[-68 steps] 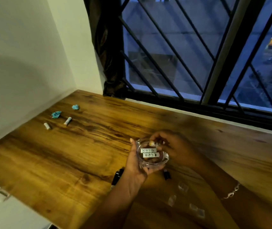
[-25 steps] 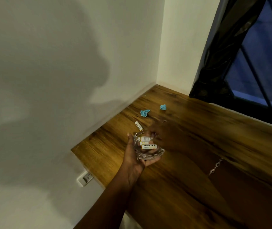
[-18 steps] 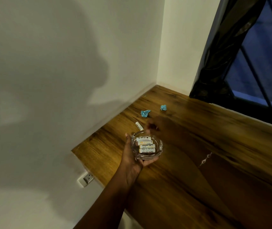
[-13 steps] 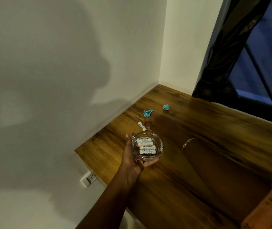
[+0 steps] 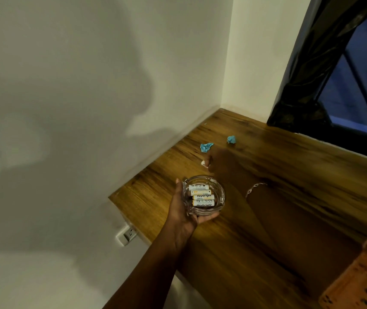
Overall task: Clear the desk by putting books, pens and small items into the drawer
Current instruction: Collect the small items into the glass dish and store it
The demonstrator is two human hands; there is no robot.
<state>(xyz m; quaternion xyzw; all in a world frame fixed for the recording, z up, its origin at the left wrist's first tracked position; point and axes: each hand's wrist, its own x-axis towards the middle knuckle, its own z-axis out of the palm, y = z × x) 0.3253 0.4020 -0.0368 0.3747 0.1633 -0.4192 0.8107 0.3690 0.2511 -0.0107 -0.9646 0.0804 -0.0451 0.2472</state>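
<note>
The loose battery (image 5: 204, 163) is lying on the desk (image 5: 300, 175) close to the wall (image 5: 88, 85), and your right hand (image 5: 219, 162) is sitting right on top of it, fingertips covering all but one pale end. That hand is sunk in shadow and smeared. I cannot tell whether you are already pinching the battery or only touching it.

Just nearer you, your left hand (image 5: 183, 214) is cupping the glass dish (image 5: 203, 195) from below, thumb curling up its near rim, holding it above the desk edge. Four batteries (image 5: 201, 196) are lying side by side in it.

By my reading, you are gathering the small items into the dish, and this battery is the one in hand. The next move is asking for a firm pinch on a round, rolling thing, then a short carry to the dish while you are keeping the dish level.

Two blue scraps (image 5: 206, 147) are waiting just beyond the battery, nearer the corner. A bracelet (image 5: 255, 188) is showing on your right wrist.

The drawer is not showing anywhere. An orange thing (image 5: 365, 279) is cutting in at the bottom right corner; I cannot tell what it is. The dark curtain (image 5: 312, 63) is running off the top edge, and a wall socket (image 5: 127, 235) is sitting below the desk's end.
</note>
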